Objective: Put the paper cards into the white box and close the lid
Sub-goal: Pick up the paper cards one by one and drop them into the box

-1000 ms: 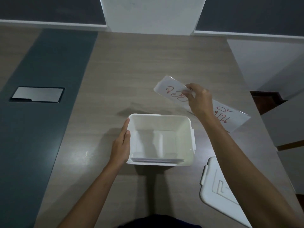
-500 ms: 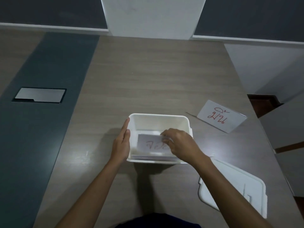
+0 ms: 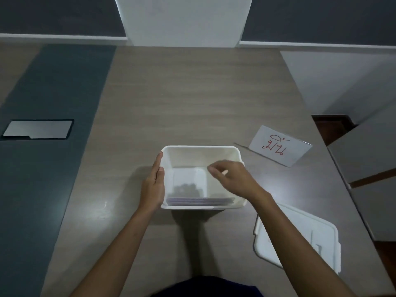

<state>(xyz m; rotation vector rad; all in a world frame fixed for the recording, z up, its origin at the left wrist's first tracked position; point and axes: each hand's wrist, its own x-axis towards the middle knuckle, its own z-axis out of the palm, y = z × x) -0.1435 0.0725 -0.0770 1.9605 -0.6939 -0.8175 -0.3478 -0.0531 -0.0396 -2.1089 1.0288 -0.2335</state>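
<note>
Left hand, fingers flat, braces the open white plastic box; right hand, fingers loosely curled and empty, hovers above the stacked paper cards.

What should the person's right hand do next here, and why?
Probably reach the right hand out to the card with red writing lying on the table beyond the white box. That hand is over the box with nothing visible in its fingers, a stack of cards already lies inside, and the lid sits aside, so one card seems left.
</note>
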